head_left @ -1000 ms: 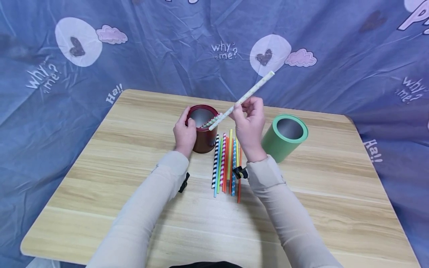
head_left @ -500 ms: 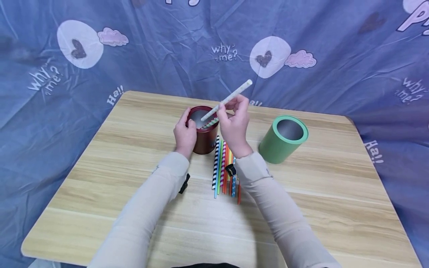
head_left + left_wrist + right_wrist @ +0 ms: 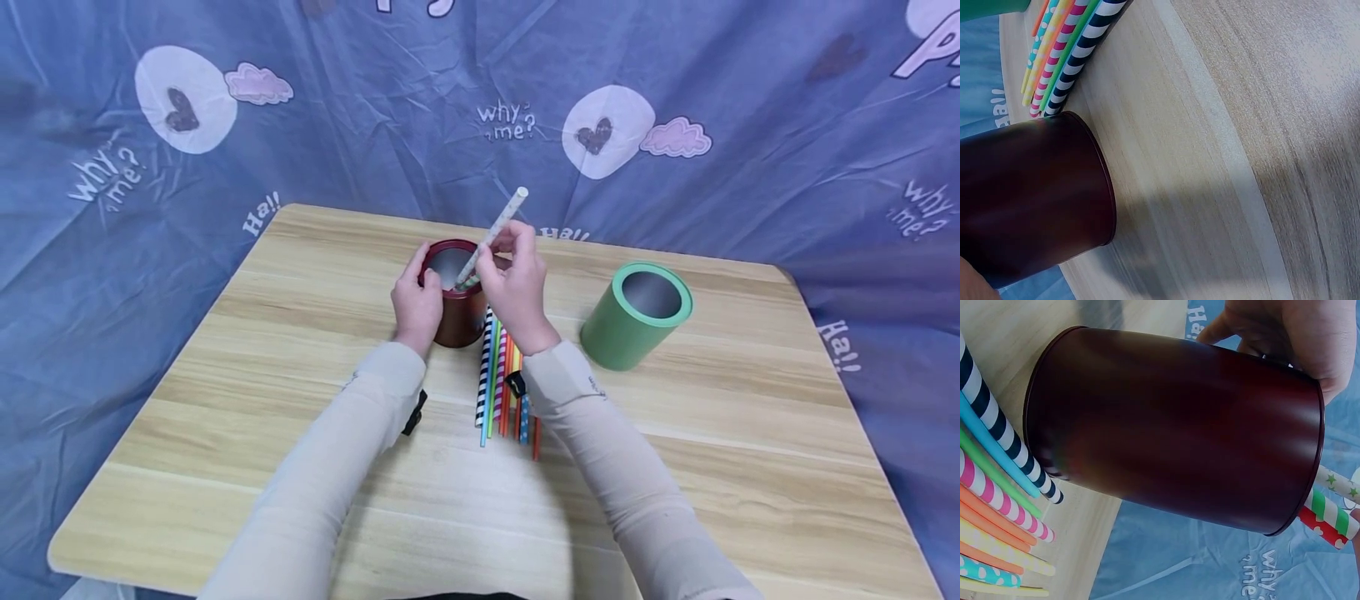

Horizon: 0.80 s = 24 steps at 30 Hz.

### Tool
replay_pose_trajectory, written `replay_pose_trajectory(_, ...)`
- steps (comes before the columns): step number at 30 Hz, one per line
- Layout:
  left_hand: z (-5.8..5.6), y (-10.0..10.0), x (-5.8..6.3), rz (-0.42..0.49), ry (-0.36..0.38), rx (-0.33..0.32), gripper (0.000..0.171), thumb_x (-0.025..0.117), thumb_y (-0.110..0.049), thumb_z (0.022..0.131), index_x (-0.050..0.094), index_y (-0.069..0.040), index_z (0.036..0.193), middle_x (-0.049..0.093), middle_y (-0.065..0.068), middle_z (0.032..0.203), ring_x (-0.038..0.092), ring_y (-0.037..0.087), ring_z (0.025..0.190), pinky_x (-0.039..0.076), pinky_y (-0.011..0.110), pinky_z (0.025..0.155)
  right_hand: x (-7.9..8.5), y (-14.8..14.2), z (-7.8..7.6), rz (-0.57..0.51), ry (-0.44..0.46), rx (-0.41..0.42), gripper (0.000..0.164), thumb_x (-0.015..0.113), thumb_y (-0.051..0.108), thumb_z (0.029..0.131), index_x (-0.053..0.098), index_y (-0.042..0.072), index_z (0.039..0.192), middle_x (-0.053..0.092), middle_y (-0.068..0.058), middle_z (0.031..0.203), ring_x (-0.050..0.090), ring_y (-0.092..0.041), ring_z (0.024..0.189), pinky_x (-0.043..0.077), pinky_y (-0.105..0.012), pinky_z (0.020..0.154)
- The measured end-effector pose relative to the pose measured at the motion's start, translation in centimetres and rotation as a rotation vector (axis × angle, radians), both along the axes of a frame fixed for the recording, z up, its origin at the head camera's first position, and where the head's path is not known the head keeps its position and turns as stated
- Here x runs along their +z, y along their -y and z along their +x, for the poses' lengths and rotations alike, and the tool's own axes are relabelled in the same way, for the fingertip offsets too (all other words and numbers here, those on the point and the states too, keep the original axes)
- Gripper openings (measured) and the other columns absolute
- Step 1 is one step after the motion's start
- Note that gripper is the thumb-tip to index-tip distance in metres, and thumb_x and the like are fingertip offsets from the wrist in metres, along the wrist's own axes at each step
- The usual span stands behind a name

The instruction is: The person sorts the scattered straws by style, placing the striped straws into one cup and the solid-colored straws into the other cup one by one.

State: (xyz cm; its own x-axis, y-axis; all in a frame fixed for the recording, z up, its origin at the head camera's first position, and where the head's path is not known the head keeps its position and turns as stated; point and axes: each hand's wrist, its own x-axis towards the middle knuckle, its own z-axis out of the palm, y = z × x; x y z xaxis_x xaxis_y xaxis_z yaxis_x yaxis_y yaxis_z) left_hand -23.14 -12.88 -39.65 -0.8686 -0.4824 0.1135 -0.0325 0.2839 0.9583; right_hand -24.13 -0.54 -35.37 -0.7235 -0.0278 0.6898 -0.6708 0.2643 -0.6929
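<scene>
My left hand (image 3: 417, 304) grips the dark red can (image 3: 461, 323) by its left side and rim, fingers around the back and thumb at the near edge. The can stands upright on the table. My right hand (image 3: 516, 287) pinches a white paper straw (image 3: 506, 215) with small green stars. This straw slants down over the can's rim, its lower end inside the opening. A green-striped straw (image 3: 1334, 511) and a red straw with white dots (image 3: 1322, 530) stick out of the same can in the right wrist view.
Several colourful straws, among them a black-and-white striped one (image 3: 483, 392), lie side by side on the wooden table (image 3: 225, 400), partly under my right forearm. A green can (image 3: 628, 329) with an open top stands to the right. Blue printed cloth (image 3: 360, 133) hangs behind.
My right hand has moved left and brought the star-patterned straw from above the can's right side to inside its opening. The straw now stands steeper. My left hand has kept its hold.
</scene>
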Motion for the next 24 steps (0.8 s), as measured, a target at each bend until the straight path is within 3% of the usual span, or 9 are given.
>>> replay_pose_trajectory(16, -0.1, -0.1, -0.2, 0.012, 0.004, -0.002, 0.044, 0.044, -0.01, 0.092, 0.051, -0.018, 0.134, 0.05, 0.003, 0.136, 0.043, 0.016, 0.128, 0.034, 0.026, 0.106, -0.1, -0.7, 0.0, -0.023, -0.009, -0.008, 0.019, 0.056, 0.002, 0.085, 0.047, -0.005, 0.101, 0.06, -0.018, 0.089, 0.062, -0.023, 0.085, 0.056, -0.031, 0.074)
replay_pose_trajectory(21, 0.0, 0.0, -0.1, 0.028, 0.011, -0.016, 0.044, 0.044, -0.011, 0.093, 0.05, -0.02, 0.135, 0.049, 0.002, 0.138, 0.041, 0.015, 0.13, 0.034, 0.026, 0.106, 0.4, -1.7, 0.1, -0.078, -0.005, -0.038, 0.016, 0.056, -0.001, 0.084, 0.048, -0.006, 0.098, 0.061, -0.018, 0.086, 0.062, -0.022, 0.082, 0.055, -0.024, 0.07)
replay_pose_trajectory(24, 0.0, 0.0, -0.2, 0.025, 0.016, -0.009, 0.044, 0.044, -0.011, 0.093, 0.05, -0.021, 0.135, 0.049, 0.002, 0.138, 0.041, 0.015, 0.129, 0.034, 0.026, 0.106, 0.6, -2.6, 0.3, -0.076, 0.043, -0.074, 0.013, 0.055, 0.0, 0.085, 0.05, -0.005, 0.095, 0.062, -0.015, 0.083, 0.061, -0.02, 0.078, 0.05, -0.018, 0.063)
